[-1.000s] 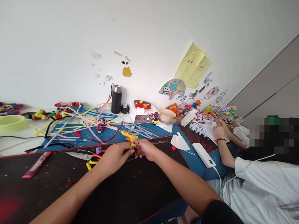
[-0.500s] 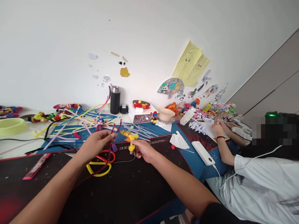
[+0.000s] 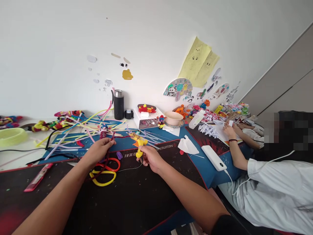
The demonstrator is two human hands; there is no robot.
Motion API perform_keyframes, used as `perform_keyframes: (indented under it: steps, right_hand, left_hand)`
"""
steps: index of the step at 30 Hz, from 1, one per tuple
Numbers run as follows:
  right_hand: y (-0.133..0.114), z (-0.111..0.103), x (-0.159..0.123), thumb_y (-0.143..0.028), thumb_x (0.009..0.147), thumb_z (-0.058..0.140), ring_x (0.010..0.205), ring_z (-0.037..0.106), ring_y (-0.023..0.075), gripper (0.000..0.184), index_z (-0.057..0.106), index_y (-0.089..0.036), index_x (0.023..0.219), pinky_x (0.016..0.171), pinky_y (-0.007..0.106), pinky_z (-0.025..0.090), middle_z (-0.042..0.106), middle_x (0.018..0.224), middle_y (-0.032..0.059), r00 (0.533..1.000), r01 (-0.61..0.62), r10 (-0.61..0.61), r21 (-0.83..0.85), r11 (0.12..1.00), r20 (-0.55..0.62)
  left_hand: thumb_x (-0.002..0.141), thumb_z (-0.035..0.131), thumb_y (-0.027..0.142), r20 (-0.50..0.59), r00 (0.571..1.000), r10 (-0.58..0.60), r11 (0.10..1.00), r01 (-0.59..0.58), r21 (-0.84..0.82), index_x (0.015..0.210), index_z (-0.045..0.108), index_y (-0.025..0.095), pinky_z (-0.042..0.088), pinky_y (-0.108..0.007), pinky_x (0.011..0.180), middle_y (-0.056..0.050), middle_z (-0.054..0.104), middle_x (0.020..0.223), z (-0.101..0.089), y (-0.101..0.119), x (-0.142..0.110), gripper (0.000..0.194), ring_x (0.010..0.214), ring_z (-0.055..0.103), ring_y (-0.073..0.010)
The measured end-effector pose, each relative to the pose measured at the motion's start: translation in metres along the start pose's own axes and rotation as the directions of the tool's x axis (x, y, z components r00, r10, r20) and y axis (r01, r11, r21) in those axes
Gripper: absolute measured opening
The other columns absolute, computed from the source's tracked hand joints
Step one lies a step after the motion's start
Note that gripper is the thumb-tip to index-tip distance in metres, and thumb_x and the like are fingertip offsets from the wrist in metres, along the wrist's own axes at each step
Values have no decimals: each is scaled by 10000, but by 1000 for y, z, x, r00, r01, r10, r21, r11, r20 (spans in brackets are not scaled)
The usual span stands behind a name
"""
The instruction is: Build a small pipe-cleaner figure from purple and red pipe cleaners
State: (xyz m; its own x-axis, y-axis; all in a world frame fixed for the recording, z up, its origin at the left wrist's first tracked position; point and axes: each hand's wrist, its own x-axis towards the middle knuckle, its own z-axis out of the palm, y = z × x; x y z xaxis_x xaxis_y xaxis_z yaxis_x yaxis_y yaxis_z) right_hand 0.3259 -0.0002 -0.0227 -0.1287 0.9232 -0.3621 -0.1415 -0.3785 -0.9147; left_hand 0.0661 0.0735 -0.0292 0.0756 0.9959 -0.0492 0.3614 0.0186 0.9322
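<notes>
My left hand (image 3: 101,150) pinches a dark red fuzzy pipe cleaner (image 3: 123,137), one end of which stretches right to the nozzle of a yellow glue gun (image 3: 139,143). My right hand (image 3: 151,159) is wrapped around the glue gun's handle. The rest of the pipe cleaner hangs below my left hand, over scissors (image 3: 107,183) with an orange-red loop and a yellow loop. Just beyond my left hand stands a small doll with a blue head (image 3: 104,129). A purple piece (image 3: 119,155) lies on the black mat between my hands.
Loose pipe cleaners (image 3: 73,133) spread along the back left. A black flask (image 3: 119,106), a beige bowl (image 3: 173,118) and a white drawer box (image 3: 144,121) stand by the wall. A white power bank (image 3: 214,157) lies to the right, beside a co-worker's hands (image 3: 229,131).
My left hand has moved slightly left and down. The pipe cleaner's end, upright before, now runs sideways to the glue gun's tip. My right hand stays nearly in place.
</notes>
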Motion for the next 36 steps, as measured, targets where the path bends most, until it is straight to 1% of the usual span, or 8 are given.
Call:
perform_keyframes:
  steps: [4,9,15,21,24,29,33,36]
  right_hand:
    - [1,-1,-2,-426,976,639,407,450,79,276,620,-175,862,393,199,257,727,660,42,1000,25,-24,35,999,-13]
    - [3,0,-4,-464,939,689,408,458,84,303,606,-182,863,395,203,245,731,665,45,1000,27,-27,54,998,1]
    - [2,5,-14,-511,878,741,439,481,97,348,594,-196,882,400,206,226,706,670,25,999,35,-37,95,995,16]
    - [-12,-5,-20,-551,891,713,416,436,75,376,544,-216,906,415,213,217,731,730,20,990,131,-122,139,982,-73]
    - [-6,-11,-25,-551,891,726,406,438,73,380,563,-211,941,408,210,212,757,751,34,987,154,-148,94,984,-60]
    - [16,-2,-28,-590,884,736,399,485,92,423,600,-196,959,393,209,247,755,696,44,994,55,-55,5,998,99]
    - [15,10,-18,-605,853,752,425,522,102,441,587,-201,910,387,207,251,733,677,27,994,82,-86,56,995,71]
    - [10,18,-7,-605,874,739,413,510,95,437,584,-199,916,381,208,250,731,679,21,993,100,-104,59,993,64]
  left_hand:
    - [685,812,726,-79,997,9,992,-18,-123,859,762,221,609,-356,840,-77,829,958,-1,-4,1,536,1021,747,-313]
    - [789,768,710,-151,988,7,952,-53,-300,959,730,211,647,-411,954,-128,834,1173,-6,5,-1,530,1159,752,-321]
    - [648,866,794,-115,993,-20,929,-24,-369,934,771,192,651,-469,981,-165,858,1146,-11,15,-10,674,1187,755,-387]
    - [604,886,823,-76,997,-18,932,-10,-361,948,790,185,635,-458,1000,-167,863,1140,-13,20,-18,731,1177,762,-375]
    - [606,890,813,-32,999,-16,939,4,-344,884,792,202,656,-459,919,-154,872,1034,-13,19,-19,679,1050,794,-358]
    - [618,908,773,63,998,-11,943,31,-331,814,797,230,668,-474,858,-116,861,884,-22,19,-22,588,805,783,-302]
    - [650,917,716,283,959,1,976,62,-211,847,862,271,647,-460,927,-100,877,941,-29,33,-38,490,906,791,-330]
    - [615,891,786,395,918,-14,988,74,-138,842,893,291,613,-492,1016,-104,887,973,-20,48,-51,544,1045,789,-390]
